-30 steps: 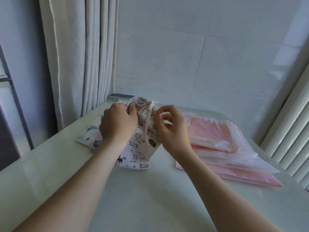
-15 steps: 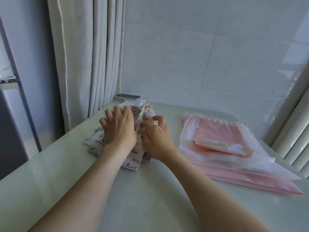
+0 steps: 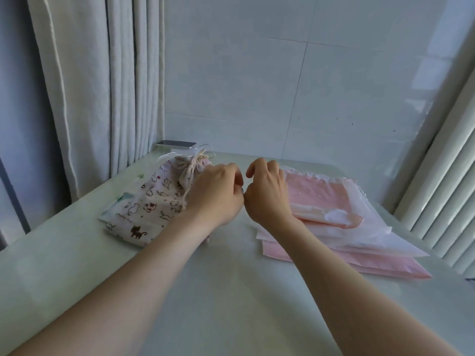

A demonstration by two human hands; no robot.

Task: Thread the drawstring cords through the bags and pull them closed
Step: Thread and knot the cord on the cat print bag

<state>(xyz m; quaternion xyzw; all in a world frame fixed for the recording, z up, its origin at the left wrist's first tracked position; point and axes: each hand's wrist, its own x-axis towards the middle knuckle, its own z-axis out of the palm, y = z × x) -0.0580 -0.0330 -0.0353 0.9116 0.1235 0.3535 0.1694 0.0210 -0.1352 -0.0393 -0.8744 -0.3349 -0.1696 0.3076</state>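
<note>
The left hand (image 3: pixel 216 195) and the right hand (image 3: pixel 267 192) hang side by side over the table (image 3: pixel 231 299), knuckles up, fingers loosely curled toward each other. Nothing shows between the fingers and thumb of either hand. The two thumbs come close, but whether they touch cannot be told.

The left hand overlaps the right edge of the cat-print drawstring bag (image 3: pixel 146 204); contact with the cloth cannot be judged from this view. That bag lies on the table to the left with its neck gathered shut. The beige cord (image 3: pixel 191 169) is wound round the neck, and one end trails down the cloth. A second cloth bag with green print (image 3: pixel 119 202) peeks out from under it.

Just beyond the right hand lies a flat stack of pink bags (image 3: pixel 321 194) — translucent white layers sit among them. At the table's far edge rests a slim silver device (image 3: pixel 176 143) with a white cable (image 3: pixel 205 147) beside it. A pale curtain (image 3: pixel 102 86) hangs at the left, and a tiled wall (image 3: pixel 257 86) stands behind.
</note>
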